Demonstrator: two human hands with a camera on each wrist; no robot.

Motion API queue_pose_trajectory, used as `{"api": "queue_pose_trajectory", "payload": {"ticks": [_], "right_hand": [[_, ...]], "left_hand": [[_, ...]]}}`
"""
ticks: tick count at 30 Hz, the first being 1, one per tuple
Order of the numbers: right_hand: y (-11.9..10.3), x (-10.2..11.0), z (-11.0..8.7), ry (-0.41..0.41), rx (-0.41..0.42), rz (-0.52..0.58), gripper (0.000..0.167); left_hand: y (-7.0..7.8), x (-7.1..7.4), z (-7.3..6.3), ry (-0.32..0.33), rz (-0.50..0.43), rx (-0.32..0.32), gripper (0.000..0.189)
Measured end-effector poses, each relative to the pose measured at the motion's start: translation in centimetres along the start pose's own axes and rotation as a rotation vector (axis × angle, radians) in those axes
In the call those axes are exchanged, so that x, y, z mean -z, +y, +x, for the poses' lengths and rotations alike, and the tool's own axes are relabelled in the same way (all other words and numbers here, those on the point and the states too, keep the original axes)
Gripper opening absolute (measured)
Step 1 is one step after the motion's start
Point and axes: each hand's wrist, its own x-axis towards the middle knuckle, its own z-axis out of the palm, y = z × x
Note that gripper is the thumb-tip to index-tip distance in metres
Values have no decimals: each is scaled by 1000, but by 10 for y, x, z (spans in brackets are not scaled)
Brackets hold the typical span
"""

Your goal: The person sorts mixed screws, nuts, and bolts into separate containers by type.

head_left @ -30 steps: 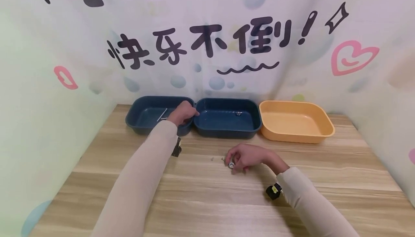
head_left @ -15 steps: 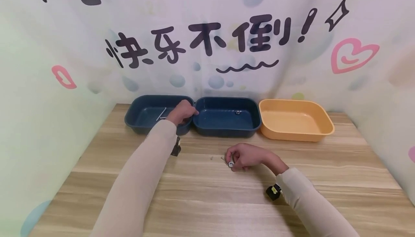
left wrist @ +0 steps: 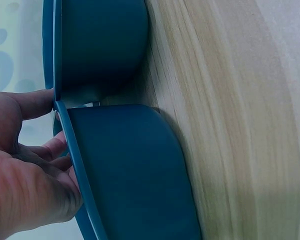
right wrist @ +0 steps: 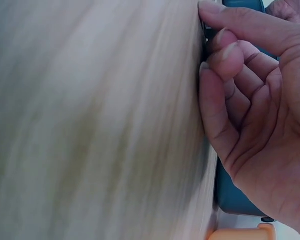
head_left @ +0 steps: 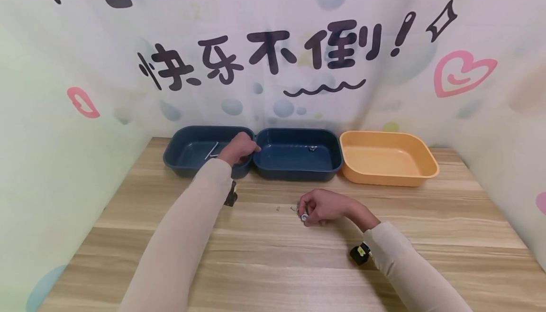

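In the head view my left hand [head_left: 240, 148] hangs over the right end of the left blue bin [head_left: 183, 158]. Its thumb touches the rim beside the neighbouring bin; its other fingers reach loosely inside, as the left wrist view shows of the left hand [left wrist: 25, 165]. Silver bolts [head_left: 212, 151] lie in that bin. My right hand [head_left: 327, 206] is low over the wooden table, thumb and fingertips pinching a small silver nut [head_left: 304, 217]. Beside those fingertips lies a small screw [head_left: 292, 208]. In the right wrist view the right hand [right wrist: 260, 100] has curled fingers close to the tabletop.
A second blue bin [head_left: 298, 175] stands in the middle with a small metal piece [head_left: 312, 148] inside. To its right is a yellow bin [head_left: 390, 179]. Another tiny piece [head_left: 277, 208] lies on the wooden table [head_left: 273, 264]. A printed cloth [head_left: 273, 108] hangs behind.
Both hands hold nearly the same places. The right fingertips shift very slightly around the nut, and the whole head view drifts a little.
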Motion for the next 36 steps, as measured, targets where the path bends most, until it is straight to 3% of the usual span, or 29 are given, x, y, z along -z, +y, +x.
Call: {"api": "queue_pose_trajectory", "payload": {"ticks": [7, 13, 20, 25, 36], "right_hand": [[-4, 7, 0, -15, 9, -21, 14], [-17, 21, 3, 23, 9, -46, 13], [-40, 46, 7, 108, 11, -71, 13], [-52, 62, 12, 175, -35, -92, 16], [-58, 85, 19, 356, -97, -84, 20]], "left_hand": [[1, -1, -2, -5, -8, 9, 30], [2, -2, -2, -3, -3, 7, 34], [4, 0, -5, -3, 1, 16, 34], [4, 0, -5, -10, 2, 19, 29], [3, -1, -2, 5, 25, 8, 33]]}}
